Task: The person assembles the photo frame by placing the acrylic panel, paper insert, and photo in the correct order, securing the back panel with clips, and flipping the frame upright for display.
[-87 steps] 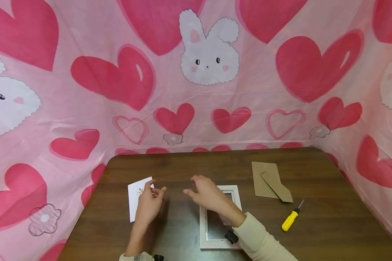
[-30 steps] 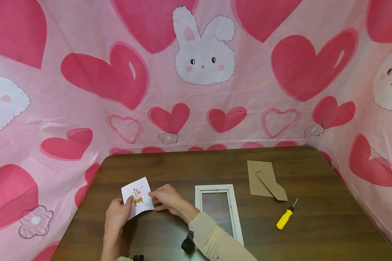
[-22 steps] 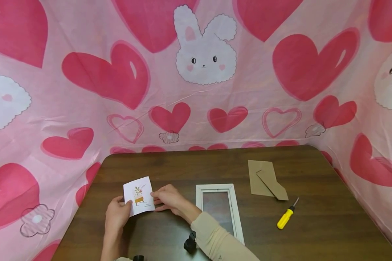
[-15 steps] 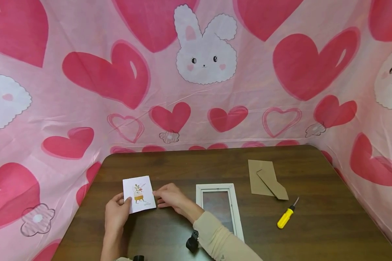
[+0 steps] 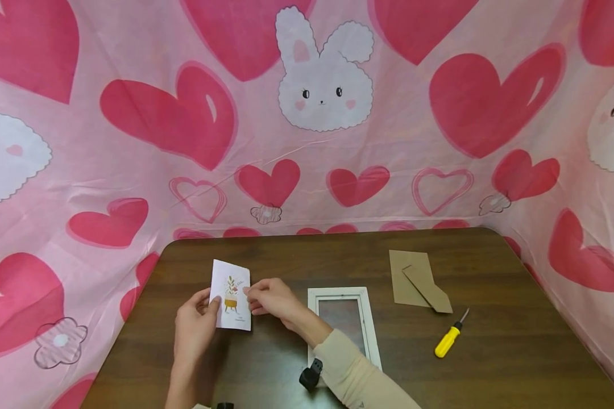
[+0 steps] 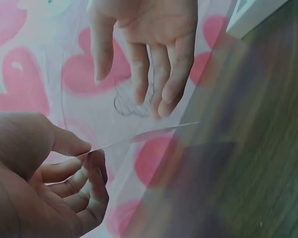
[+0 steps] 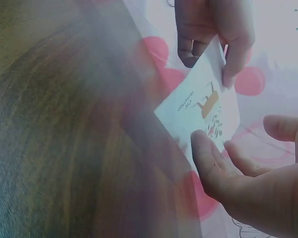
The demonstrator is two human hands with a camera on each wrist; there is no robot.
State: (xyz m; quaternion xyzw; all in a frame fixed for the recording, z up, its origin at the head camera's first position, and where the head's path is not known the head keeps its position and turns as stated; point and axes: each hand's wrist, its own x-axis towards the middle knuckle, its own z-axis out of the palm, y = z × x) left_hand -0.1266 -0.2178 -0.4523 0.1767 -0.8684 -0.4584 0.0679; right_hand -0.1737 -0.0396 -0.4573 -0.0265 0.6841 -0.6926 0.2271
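Note:
My left hand (image 5: pixel 196 324) pinches a white card (image 5: pixel 230 309) by its left edge, between thumb and fingertips. The card is printed with a plant in an ochre pot and is raised above the table, tilted. In the left wrist view the card (image 6: pixel 139 138) appears edge-on and slightly bowed. My right hand (image 5: pixel 278 301) is at the card's right edge, fingers loosely bent and thumb apart from them in the right wrist view; contact with the edge is hard to tell. A white picture frame (image 5: pixel 372 341) lies to the right, partly covered by the right forearm.
A brown backing board (image 5: pixel 404 289) with an angled stand piece (image 5: pixel 430 289) lies at the back right. Nearer, a yellow-handled screwdriver (image 5: pixel 447 342) rests on the brown wooden table (image 5: pixel 517 352). A pink heart-patterned cloth (image 5: pixel 327 170) hangs behind the table.
From lying at the left, the card has been picked up by my left hand, then shifted right and turned more upright. The right hand has gone from above the frame to the card's right edge.

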